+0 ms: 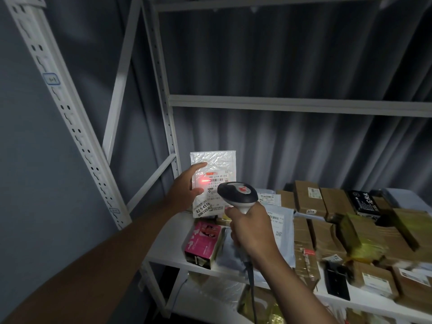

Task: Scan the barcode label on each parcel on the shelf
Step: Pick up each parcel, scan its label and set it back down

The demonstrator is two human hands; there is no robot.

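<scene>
Parcel (214, 181) stands upright at far left, gripped by my left hand (187, 190); my right hand (251, 230) grips the scanner (237, 195) (red beam on its label).

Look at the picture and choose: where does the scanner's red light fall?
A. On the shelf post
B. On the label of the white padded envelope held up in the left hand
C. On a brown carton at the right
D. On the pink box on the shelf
B: the red glow sits on the printed label of the white padded envelope, which the left hand holds upright before the scanner gripped in the right hand.
</scene>
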